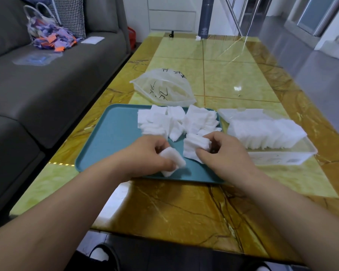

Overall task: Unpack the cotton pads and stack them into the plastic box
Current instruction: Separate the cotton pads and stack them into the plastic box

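Observation:
A teal tray (pixel 110 137) lies on the table with a loose heap of white cotton pads (pixel 176 120) at its far right. My left hand (pixel 147 155) pinches a small stack of cotton pads (pixel 171 161) just above the tray's near part. My right hand (pixel 221 153) grips another bunch of pads (pixel 194 147) beside it. To the right of the tray stands the clear plastic box (pixel 294 159), its lid open behind it, with a row of pads (pixel 266 133) standing inside. An opened clear bag (pixel 164 89) with black writing lies behind the tray.
The glossy yellow-brown table (pixel 184 208) runs away from me. A grey sofa (pixel 47 85) with a bag of purple and orange scraps (pixel 51 38) flanks its left. A dark bottle (pixel 205 18) stands at the table's far end. My shoes (pixel 104 255) show below the near edge.

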